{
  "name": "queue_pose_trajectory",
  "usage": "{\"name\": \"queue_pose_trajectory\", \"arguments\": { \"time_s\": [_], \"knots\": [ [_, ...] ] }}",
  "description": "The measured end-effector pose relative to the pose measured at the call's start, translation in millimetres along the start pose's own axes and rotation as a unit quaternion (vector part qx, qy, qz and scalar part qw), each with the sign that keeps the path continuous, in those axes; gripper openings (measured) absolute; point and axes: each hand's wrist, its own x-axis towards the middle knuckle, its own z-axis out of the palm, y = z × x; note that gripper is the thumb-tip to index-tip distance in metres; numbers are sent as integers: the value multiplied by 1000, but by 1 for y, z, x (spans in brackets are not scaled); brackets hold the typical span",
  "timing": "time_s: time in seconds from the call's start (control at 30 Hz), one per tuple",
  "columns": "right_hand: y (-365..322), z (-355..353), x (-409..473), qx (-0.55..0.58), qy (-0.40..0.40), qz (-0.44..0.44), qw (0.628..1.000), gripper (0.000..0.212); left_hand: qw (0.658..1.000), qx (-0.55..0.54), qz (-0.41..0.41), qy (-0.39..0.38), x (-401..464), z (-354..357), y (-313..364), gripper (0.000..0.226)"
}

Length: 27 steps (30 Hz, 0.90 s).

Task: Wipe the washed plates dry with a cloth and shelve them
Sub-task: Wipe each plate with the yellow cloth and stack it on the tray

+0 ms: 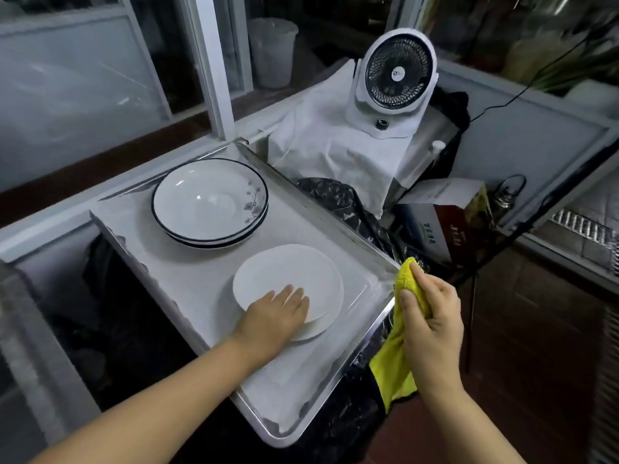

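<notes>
- Plates [288, 279]: two plain white ones, stacked slightly offset, lying flat near the right edge of the tray [187, 289], toward its near half. Probably kept there so each can be lifted within easy reach.
- Left hand [278, 316] laid palm-down on the top white plate, fingers [294, 296] spread flat and open, gripping nothing. Looks like steadying or sliding the plate rather than lifting it yet.
- Right hand [430, 313] held off the right edge of the tray, fingers closed around a yellow cloth [398, 356]; top of the cloth bunched in the fist, remainder hanging loose below. Held clear of the tray, likely ready to meet the plate once raised.
- Rimmed bowls [209, 202] with dark edges and a small flower print, nested in a stack at the far-left part of the tray, well apart from the white plates. Possibly already dried or waiting; cannot tell which.
- Tray lined with a pale mat, resting on a pale frame that serves as a counter [67, 226]; liner probably there to catch drips.
- Fan [395, 82] standing on a draped white sheet [335, 145] beyond the far-right corner of the tray, facing this way, maybe helping things dry; running or not, cannot tell.
- No shelf recognisable; shelving not yet begun for the white plates.
- Judged step: picking up the top white plate for wiping.
</notes>
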Motion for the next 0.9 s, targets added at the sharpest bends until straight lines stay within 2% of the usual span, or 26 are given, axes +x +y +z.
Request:
{"name": "queue_pose_trajectory", "arguments": {
  "time_s": [0.13, 0.23, 0.3, 0.37, 0.53, 0.73, 0.83, 0.9],
  "knots": [
    [8, 6, 3, -1, -1, 5, 1000, 41, 999, 6, -9, -39, 5, 8, 7, 39],
    [16, 9, 2, -6, -8, 5, 1000, 42, 996, -22, -22, -88, 2, 23, 11, 23],
    [21, 11, 1, -12, -20, 1, 1000, 43, 987, -53, -48, -147, 0, 30, 14, 47],
    [26, 13, 0, -14, -31, 3, 999, 43, 983, -65, -73, -156, 1, 32, 19, 60],
    [31, 18, 0, -7, -33, 16, 999, 43, 971, -79, -113, -197, 7, 34, 25, 62],
    [34, 27, 4, -23, -59, 2, 998, 44, 967, -90, -119, -207, 6, 39, 26, 63],
    [28, 42, 11, -24, -85, -26, 996, 44, 972, -90, -127, -177, 3, 35, 27, 64],
    [22, 59, 19, -18, -108, -49, 993, 44, 970, -96, -164, -152, -2, 23, 26, 63]
  ]
}}
